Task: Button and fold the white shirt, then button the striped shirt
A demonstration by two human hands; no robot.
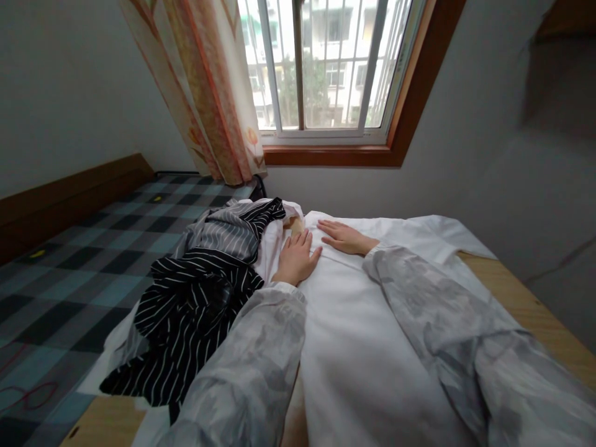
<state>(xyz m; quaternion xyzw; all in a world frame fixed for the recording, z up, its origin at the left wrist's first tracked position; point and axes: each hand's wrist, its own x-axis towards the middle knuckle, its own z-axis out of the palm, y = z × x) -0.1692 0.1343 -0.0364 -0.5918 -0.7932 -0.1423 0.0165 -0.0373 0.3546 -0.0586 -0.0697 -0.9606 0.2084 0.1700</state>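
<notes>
A white garment (344, 310) lies spread over a wooden board, one sleeve-like part reaching to the right. My left hand (297, 257) rests flat on its left edge, fingers stretched out and pointing away from me. Farther along, my right hand (347, 237) lies flat on the cloth near its far end, fingers pointing left. Neither hand grips anything. Just left of my left hand is a heap of clothes, with a black garment with white stripes (186, 304) on top and a pale pink-white cloth (271, 245) beneath it.
The wooden board (526, 292) shows at the right and front left. A bed with a checked cover (93, 248) stands at the left, a thin red cord (32, 394) on it. Ahead are a patterned curtain (209, 93), a barred window (326, 74) and a white wall (465, 155).
</notes>
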